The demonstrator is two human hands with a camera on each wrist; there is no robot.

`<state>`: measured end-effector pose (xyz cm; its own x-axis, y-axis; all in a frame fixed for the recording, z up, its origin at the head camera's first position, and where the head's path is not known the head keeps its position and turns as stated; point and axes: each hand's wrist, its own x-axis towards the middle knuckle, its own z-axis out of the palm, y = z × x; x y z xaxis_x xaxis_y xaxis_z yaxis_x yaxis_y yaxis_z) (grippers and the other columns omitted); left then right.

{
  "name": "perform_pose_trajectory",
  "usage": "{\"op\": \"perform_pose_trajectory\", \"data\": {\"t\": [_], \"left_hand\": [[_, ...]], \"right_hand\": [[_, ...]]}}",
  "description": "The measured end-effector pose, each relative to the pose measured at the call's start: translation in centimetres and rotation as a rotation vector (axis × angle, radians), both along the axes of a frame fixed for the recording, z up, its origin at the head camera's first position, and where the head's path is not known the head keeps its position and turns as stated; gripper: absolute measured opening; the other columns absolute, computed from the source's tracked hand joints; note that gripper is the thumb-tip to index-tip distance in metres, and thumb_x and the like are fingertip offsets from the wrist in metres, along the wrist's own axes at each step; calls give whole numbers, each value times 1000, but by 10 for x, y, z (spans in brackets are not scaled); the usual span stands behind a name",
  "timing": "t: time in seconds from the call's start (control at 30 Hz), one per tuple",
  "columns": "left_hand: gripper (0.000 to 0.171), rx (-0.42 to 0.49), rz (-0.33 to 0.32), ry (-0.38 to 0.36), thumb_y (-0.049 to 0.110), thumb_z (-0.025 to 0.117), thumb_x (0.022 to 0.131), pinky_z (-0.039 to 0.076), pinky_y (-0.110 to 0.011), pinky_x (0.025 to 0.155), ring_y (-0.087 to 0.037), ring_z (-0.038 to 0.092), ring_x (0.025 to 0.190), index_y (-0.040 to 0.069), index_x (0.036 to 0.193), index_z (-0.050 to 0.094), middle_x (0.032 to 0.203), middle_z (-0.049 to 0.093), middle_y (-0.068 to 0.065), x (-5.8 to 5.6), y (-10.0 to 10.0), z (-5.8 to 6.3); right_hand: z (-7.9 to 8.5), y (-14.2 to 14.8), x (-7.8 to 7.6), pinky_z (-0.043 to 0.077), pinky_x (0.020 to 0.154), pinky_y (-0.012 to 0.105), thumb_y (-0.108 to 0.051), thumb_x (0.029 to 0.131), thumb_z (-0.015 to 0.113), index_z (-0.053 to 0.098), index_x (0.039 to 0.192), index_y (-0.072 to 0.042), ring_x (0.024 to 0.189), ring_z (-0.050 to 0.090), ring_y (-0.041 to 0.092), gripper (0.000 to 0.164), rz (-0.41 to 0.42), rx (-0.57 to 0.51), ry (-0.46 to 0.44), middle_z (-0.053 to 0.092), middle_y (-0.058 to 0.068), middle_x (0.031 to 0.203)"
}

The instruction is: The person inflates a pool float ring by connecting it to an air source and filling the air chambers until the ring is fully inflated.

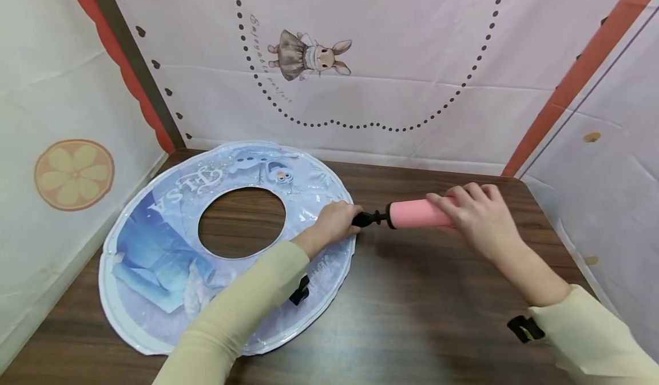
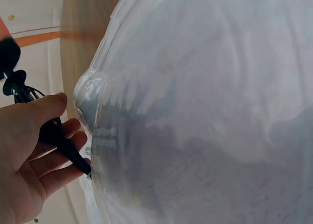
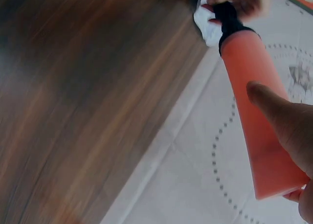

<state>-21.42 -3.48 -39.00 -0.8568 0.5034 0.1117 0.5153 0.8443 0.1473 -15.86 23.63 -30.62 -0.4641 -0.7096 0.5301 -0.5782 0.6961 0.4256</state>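
Observation:
A blue and white inflatable swim ring [image 1: 316, 173], printed with a snowman and a blue dress, lies flat on the left of the table. My left hand [image 1: 334, 222] reaches over the ring to its right edge and holds the black end [image 1: 364, 219] of a pink hand pump. In the left wrist view, thumb and fingers grip this tapered black part [image 2: 71, 150], its tip at the ring's edge near a small clear valve [image 2: 88, 150]. Whether the tip sits inside an opening cannot be told. My right hand [image 1: 481, 219] wraps round the pink pump barrel [image 1: 418, 214], held roughly level above the table.
Dark wood table [image 1: 412, 316] shows through the ring's hole and at the right. Pale printed cloth [image 1: 412, 47] with a rabbit picture [image 1: 309, 56] hangs behind, and more cloth stands at both sides. Black straps [image 1: 525, 329] are on both sleeves.

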Motion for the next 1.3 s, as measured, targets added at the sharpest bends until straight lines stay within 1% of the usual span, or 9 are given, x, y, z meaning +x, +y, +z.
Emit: {"op": "perform_pose_trajectory", "data": {"t": [0.3, 0.67, 0.77, 0.9, 0.93, 1.0, 1.1, 1.17, 1.3], "left_hand": [[27, 8, -3, -18, 26, 72, 78, 49, -37, 67, -20, 63, 76, 13, 101, 65, 89, 68, -4, 1, -1, -3], [29, -33, 13, -60, 31, 70, 80, 50, -37, 67, -19, 63, 82, 18, 106, 65, 95, 68, -2, 1, 0, -3], [30, -35, 42, -55, 32, 70, 80, 50, -38, 66, -20, 64, 83, 19, 107, 64, 96, 68, -2, 1, -1, -2], [31, -28, 61, -46, 32, 70, 80, 50, -38, 65, -21, 64, 83, 19, 107, 64, 96, 68, -3, 0, -1, 0], [31, -29, 62, -46, 32, 70, 80, 50, -38, 65, -21, 64, 83, 18, 107, 64, 96, 68, -4, 0, -1, 1], [31, -31, 59, -42, 32, 70, 80, 50, -38, 66, -22, 64, 83, 18, 107, 64, 96, 68, -4, -1, 0, 1], [31, -39, 52, -32, 31, 71, 79, 50, -39, 68, -23, 64, 83, 17, 106, 64, 95, 68, -5, -2, 1, 2], [31, -43, 47, -22, 30, 72, 79, 50, -39, 69, -24, 64, 83, 17, 106, 64, 94, 69, -5, -2, 2, 1], [29, -43, 42, -11, 28, 72, 78, 50, -39, 69, -23, 64, 80, 15, 103, 64, 92, 69, -6, -1, 2, 0]], "right_hand": [[-16, -19, -3, 40, 66, 49, -29, 56, 85, 62, 109, -16, 80, 55, 34, 59, -7, -14, -8, 60, 12, 87], [8, 25, 11, 39, 64, 47, -30, 59, 79, 59, 119, -15, 82, 55, 36, 64, -7, 15, -91, 62, 14, 90], [21, 42, 14, 39, 66, 49, -53, 79, 60, 60, 117, -15, 82, 55, 37, 54, -30, -29, -92, 62, 14, 90], [34, 56, 17, 39, 72, 52, -66, 89, 17, 61, 114, -15, 82, 55, 39, 71, -68, -80, -75, 62, 14, 89], [34, 57, 17, 40, 72, 52, -66, 89, 17, 61, 114, -16, 82, 55, 39, 71, -70, -82, -76, 62, 14, 89], [32, 51, 16, 40, 72, 52, -60, 87, 44, 61, 114, -15, 82, 55, 39, 55, -66, -66, -85, 62, 15, 89], [19, 31, 12, 41, 68, 50, -31, 73, 75, 61, 113, -14, 82, 55, 38, 45, -46, -34, -78, 61, 15, 89], [9, 15, 8, 41, 67, 49, -12, 57, 83, 62, 112, -14, 82, 55, 38, 59, -39, -18, -61, 60, 15, 89], [-7, -10, 1, 42, 67, 49, -19, 57, 85, 62, 109, -12, 80, 55, 37, 58, -24, -17, -20, 59, 16, 87]]}}
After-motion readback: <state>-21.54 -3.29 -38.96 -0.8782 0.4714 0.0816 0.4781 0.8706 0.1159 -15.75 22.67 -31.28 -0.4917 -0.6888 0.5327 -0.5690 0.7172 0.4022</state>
